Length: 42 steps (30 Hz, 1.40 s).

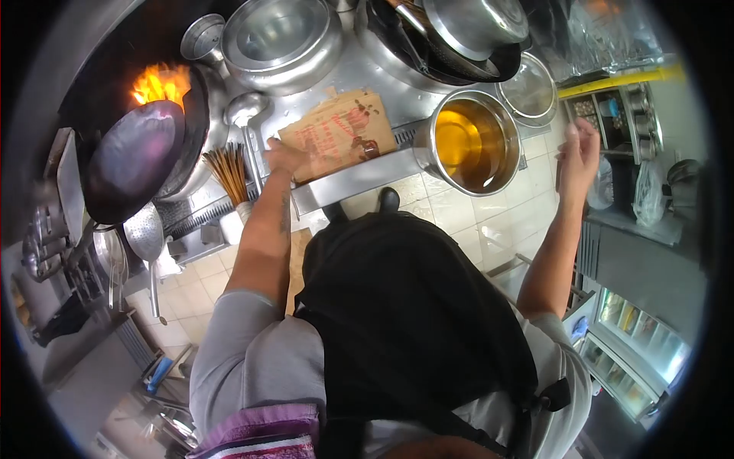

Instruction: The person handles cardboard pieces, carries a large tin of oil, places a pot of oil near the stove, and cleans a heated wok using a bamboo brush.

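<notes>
My left hand (287, 158) rests at the left edge of a flat brown paper piece (336, 134) with red print and dark wet stains. Its thumb lies apart from its fingers, and no grip on the paper shows. Just left of it, a ladle (246, 109) lies with its handle along the steel counter. My right hand (579, 157) is raised in the air, loosely open, holding nothing. A steel pot of yellow oil (459, 145) stands between the paper and that hand, at the counter's edge.
Flames (162, 83) burn behind a tilted wok (138, 161) at left. A bamboo brush (227, 170) and a perforated skimmer (144, 229) are nearby. Steel basins (277, 38) stand at the back, with stacked pans (478, 30). A mesh strainer (527, 88) sits beside the oil pot.
</notes>
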Tool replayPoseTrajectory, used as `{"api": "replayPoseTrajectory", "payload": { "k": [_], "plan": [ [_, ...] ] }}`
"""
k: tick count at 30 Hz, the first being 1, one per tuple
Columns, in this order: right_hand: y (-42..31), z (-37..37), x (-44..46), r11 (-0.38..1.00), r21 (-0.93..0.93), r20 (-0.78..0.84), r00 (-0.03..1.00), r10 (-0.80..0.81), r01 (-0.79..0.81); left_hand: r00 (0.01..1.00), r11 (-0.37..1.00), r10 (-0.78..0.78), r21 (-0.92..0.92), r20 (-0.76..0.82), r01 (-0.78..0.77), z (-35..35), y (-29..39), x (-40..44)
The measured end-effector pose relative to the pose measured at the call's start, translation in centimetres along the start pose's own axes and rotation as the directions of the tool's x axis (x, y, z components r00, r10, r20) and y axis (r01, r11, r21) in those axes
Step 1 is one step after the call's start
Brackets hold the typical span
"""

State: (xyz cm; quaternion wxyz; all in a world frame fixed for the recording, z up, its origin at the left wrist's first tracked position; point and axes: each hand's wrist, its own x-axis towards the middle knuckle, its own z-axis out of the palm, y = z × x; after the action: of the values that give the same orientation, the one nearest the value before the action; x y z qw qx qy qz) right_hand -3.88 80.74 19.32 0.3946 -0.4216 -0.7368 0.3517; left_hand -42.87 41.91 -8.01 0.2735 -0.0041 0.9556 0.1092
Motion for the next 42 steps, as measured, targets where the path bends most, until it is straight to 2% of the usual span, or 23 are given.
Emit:
{"api": "replayPoseTrajectory", "payload": {
  "k": [4, 6, 7, 8, 10, 12, 14, 15, 16, 18, 19, 20, 22, 24, 26, 27, 28, 30, 35, 37, 38, 40, 42],
  "plan": [
    [-5.4, 1.7, -2.4, 0.99, 0.08, 0.026, 0.993, -0.114, 0.112, 0.99, 0.98, 0.096, -0.186, 0.1, -0.076, -0.3, -3.1, 3.3],
    [-7.5, 3.0, -3.6, 0.981, 0.096, 0.063, 0.982, -0.177, 0.17, 0.926, 0.946, 0.194, -0.312, 0.325, -0.089, -1.2, -3.6, 3.8],
    [-8.0, 3.7, -4.3, 0.973, 0.142, 0.094, 0.976, -0.194, 0.18, 0.91, 0.875, 0.255, -0.479, 0.326, -0.073, -1.4, -3.8, 3.1],
    [-8.5, 4.4, -4.9, 0.966, 0.183, 0.125, 0.97, -0.207, 0.182, 0.912, 0.871, 0.254, -0.486, 0.321, -0.071, -0.2, -4.4, 4.2],
    [-9.3, 5.5, -6.0, 0.959, 0.209, 0.161, 0.96, -0.228, 0.193, 0.868, 0.602, 0.428, -0.796, 0.252, -0.065, 3.9, -5.9, 6.7],
    [-10.2, 6.5, -7.1, 0.967, 0.183, 0.228, 0.949, -0.216, 0.176, 0.854, 0.564, 0.439, -0.825, 0.279, -0.021, 0.3, -4.7, 3.2],
    [-10.4, 7.2, -8.1, 0.953, 0.243, 0.265, 0.933, -0.243, 0.179, 0.735, 0.554, 0.665, -0.571, -0.134, -0.605, -3.3, -4.1, 0.2],
    [-10.5, 7.5, -8.7, 0.958, 0.224, 0.272, 0.933, -0.235, 0.176, 0.699, 0.61, 0.694, -0.377, -0.171, -0.697, -4.2, -4.3, -0.2],
    [-10.6, 7.6, -9.3, 0.963, 0.205, 0.282, 0.932, -0.226, 0.172, 0.701, 0.611, 0.695, -0.381, -0.16, -0.693, -5.0, -4.5, -0.8],
    [-10.2, 8.1, -10.2, 0.963, 0.214, 0.278, 0.935, -0.218, 0.161, 0.242, 0.257, 0.862, -0.027, -0.445, -0.966, -5.8, -5.4, -1.5],
    [-10.1, 8.3, -10.5, 0.96, 0.232, 0.271, 0.937, -0.22, 0.159, 0.224, 0.285, 0.905, 0.125, -0.362, -0.95, -5.0, -6.4, -0.7],
    [-10.2, 8.3, -10.8, 0.961, 0.227, 0.274, 0.937, -0.216, 0.155, 0.227, 0.287, 0.905, 0.12, -0.359, -0.95, -4.2, -7.3, 0.0],
    [-10.4, 8.4, -11.0, 0.958, 0.234, 0.258, 0.939, -0.228, 0.169, 0.167, 0.194, 0.98, 0.334, -0.106, -0.922, -3.0, -8.5, 1.2],
    [-10.4, 8.0, -10.9, 0.958, 0.208, 0.249, 0.936, -0.249, 0.199, 0.179, 0.181, 0.983, 0.331, -0.035, -0.926, -2.3, -8.7, 1.8],
    [-10.5, 7.5, -10.6, 0.956, 0.182, 0.239, 0.933, -0.268, 0.228, 0.279, 0.243, 0.96, 0.429, 0.022, -0.87, -1.7, -8.0, 2.6],
    [-10.5, 7.2, -10.4, 0.956, 0.177, 0.224, 0.936, -0.271, 0.234, 0.31, 0.182, 0.937, 0.529, 0.164, -0.829, -1.7, -7.8, 3.0],
    [-10.5, 6.9, -10.3, 0.955, 0.174, 0.209, 0.938, -0.276, 0.242, 0.307, 0.179, 0.937, 0.524, 0.168, -0.833, -1.5, -7.4, 3.0],
    [-10.3, 6.3, -10.2, 0.955, 0.174, 0.199, 0.941, -0.273, 0.241, 0.47, 0.322, 0.838, 0.443, 0.277, -0.837, -2.9, -5.2, 1.7],
    [-9.3, 5.1, -10.0, 0.963, 0.147, 0.145, 0.959, -0.245, 0.225, 0.498, 0.444, 0.864, 0.353, 0.076, -0.824, 0.3, 0.8, 3.8],
    [-9.0, 4.6, -9.9, 0.968, 0.156, 0.137, 0.966, -0.217, 0.196, 0.615, 0.578, 0.788, 0.386, -0.033, -0.719, 1.3, 2.6, 3.5],
    [-8.7, 4.4, -9.7, 0.969, 0.152, 0.126, 0.968, -0.215, 0.195, 0.613, 0.574, 0.79, 0.382, -0.026, -0.724, 0.8, 3.2, 3.4],
    [-8.0, 3.8, -9.8, 0.972, 0.143, 0.119, 0.972, -0.204, 0.187, 0.701, 0.611, 0.686, 0.37, 0.194, -0.7, -1.1, 4.2, 2.6],
    [-7.2, 3.2, -9.6, 0.978, 0.124, 0.108, 0.978, -0.18, 0.166, 0.727, 0.649, 0.658, 0.341, 0.198, -0.68, -1.0, 3.9, 2.2]
  ]
}}
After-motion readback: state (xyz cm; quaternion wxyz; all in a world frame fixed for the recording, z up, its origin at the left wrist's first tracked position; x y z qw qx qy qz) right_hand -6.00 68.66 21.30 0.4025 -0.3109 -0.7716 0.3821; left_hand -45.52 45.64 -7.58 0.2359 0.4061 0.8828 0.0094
